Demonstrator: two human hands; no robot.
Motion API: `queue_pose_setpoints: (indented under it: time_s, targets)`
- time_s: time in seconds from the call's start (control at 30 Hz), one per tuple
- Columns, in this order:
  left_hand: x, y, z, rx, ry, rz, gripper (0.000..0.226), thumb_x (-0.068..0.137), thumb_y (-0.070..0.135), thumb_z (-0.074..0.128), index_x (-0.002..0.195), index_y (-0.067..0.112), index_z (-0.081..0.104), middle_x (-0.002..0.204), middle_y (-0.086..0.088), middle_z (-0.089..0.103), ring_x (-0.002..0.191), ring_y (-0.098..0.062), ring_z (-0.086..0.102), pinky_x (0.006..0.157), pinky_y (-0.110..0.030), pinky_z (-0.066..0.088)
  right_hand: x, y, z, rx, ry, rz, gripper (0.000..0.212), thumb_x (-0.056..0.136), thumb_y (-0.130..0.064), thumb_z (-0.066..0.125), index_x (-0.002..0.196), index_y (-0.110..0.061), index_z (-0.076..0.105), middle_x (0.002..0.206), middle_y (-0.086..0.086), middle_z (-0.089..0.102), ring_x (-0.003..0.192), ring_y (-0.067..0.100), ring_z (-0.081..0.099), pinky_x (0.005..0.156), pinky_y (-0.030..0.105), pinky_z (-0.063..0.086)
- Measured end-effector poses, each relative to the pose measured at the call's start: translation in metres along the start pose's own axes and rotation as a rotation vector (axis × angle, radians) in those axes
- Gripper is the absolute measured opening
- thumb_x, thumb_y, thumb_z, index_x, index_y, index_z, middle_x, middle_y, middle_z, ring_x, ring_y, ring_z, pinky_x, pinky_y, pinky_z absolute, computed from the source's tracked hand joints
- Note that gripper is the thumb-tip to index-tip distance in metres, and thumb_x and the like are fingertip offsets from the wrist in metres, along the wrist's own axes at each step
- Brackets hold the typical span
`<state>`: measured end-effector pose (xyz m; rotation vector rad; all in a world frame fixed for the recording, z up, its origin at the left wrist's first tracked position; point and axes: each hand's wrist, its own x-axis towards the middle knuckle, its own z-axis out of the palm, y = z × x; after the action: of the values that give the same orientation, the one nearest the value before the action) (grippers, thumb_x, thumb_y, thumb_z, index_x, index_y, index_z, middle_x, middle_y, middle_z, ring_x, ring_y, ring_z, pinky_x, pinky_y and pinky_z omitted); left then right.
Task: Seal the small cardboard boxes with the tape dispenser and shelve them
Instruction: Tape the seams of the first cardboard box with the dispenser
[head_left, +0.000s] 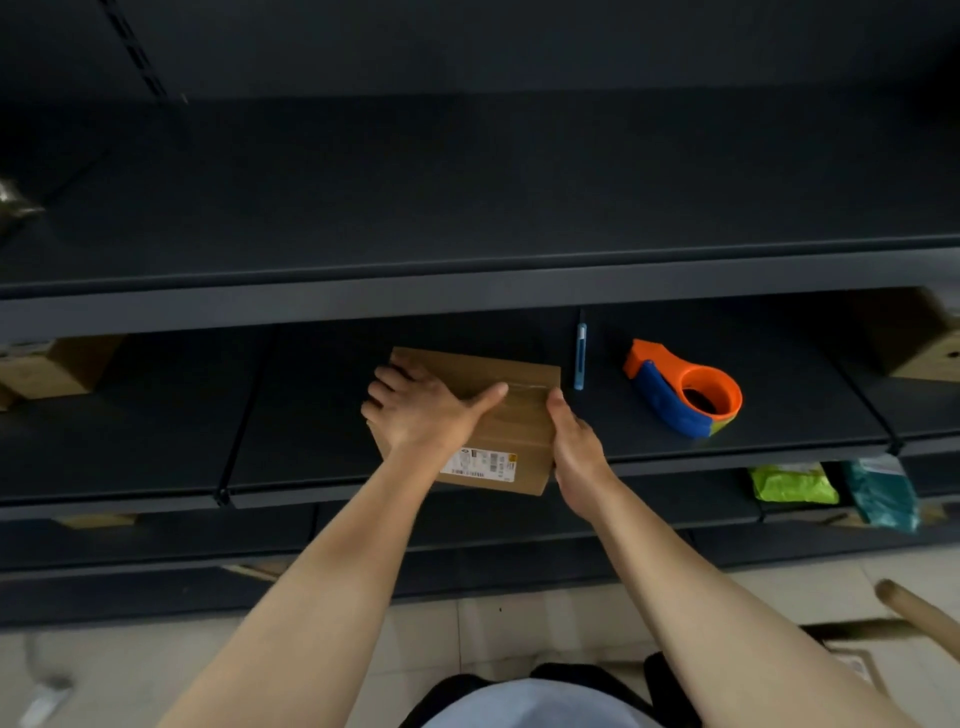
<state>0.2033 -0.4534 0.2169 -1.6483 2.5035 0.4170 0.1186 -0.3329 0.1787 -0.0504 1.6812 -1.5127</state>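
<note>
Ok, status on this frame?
Left hand and right hand grip brown cardboard box, taped, on dark shelf. Orange-and-blue tape dispenser idle to its right. Nothing blocking.

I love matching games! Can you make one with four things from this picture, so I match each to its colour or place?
Things:
1. cardboard box
2. tape dispenser
3. slim tool
4. packet

Matches:
A. bright green, on the lower shelf
B. orange and blue
C. held by the left hand and right hand
D. light blue, lying between box and dispenser

Pairs: 1-C, 2-B, 3-D, 4-A
</note>
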Motion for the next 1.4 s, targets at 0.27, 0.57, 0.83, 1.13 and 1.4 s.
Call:
queue_pose_setpoints:
  time_s: [0.27,0.57,0.83,1.13,1.4]
  targets:
    - [0.016,-0.012,0.0,-0.025,0.018,0.077,0.108,0.08,0.078,0.037,0.151,0.005,0.003,0.148,-0.023,0.022,0.135,-0.041,0.025,0.108,-0.049,0.025,-0.003,0.029,-0.009,-0.088,-0.002,0.061,0.037,0.101,-0.049,0.024,0.099,-0.033,0.058,0.109,0.003,0.066,0.108,0.017,0.058,0.109,0.04,0.034]
    - [0.012,-0.003,-0.007,-0.01,-0.049,0.004,0.122,0.074,0.085,0.038,0.15,0.003,-0.01,0.156,-0.023,0.004,0.143,-0.04,0.011,0.115,-0.052,0.012,0.001,0.005,-0.004,0.073,-0.008,0.072,0.05,0.091,-0.059,0.045,0.119,-0.02,0.055,0.107,0.009,0.067,0.098,0.024,0.066,0.098,0.044,0.048]
    - [0.016,-0.01,-0.004,-0.083,0.043,0.011,0.114,0.077,0.079,0.044,0.15,0.003,0.003,0.15,-0.022,0.021,0.136,-0.039,0.024,0.109,-0.049,0.025,0.004,0.001,0.001,0.05,-0.021,0.057,0.037,0.094,-0.056,0.041,0.108,-0.024,0.054,0.108,0.009,0.063,0.099,0.026,0.063,0.098,0.046,0.047]
    - [0.032,-0.022,-0.011,-0.252,0.009,-0.015,0.088,0.081,0.067,0.054,0.143,0.008,0.033,0.146,-0.017,0.037,0.131,-0.034,0.039,0.105,-0.046,0.037,0.002,-0.009,0.007,0.003,0.037,0.032,0.033,0.098,-0.05,0.038,0.113,-0.021,0.046,0.096,0.004,0.06,0.089,0.022,0.062,0.088,0.04,0.049]
    - [0.026,-0.01,-0.011,-0.169,-0.026,0.004,0.121,0.068,0.077,0.059,0.149,0.002,0.01,0.153,-0.019,0.02,0.14,-0.037,0.023,0.11,-0.05,0.024,-0.004,-0.012,0.006,-0.141,0.053,-0.034,0.045,0.101,-0.044,0.033,0.133,-0.015,0.047,0.105,0.005,0.06,0.094,0.021,0.061,0.081,0.033,0.047]
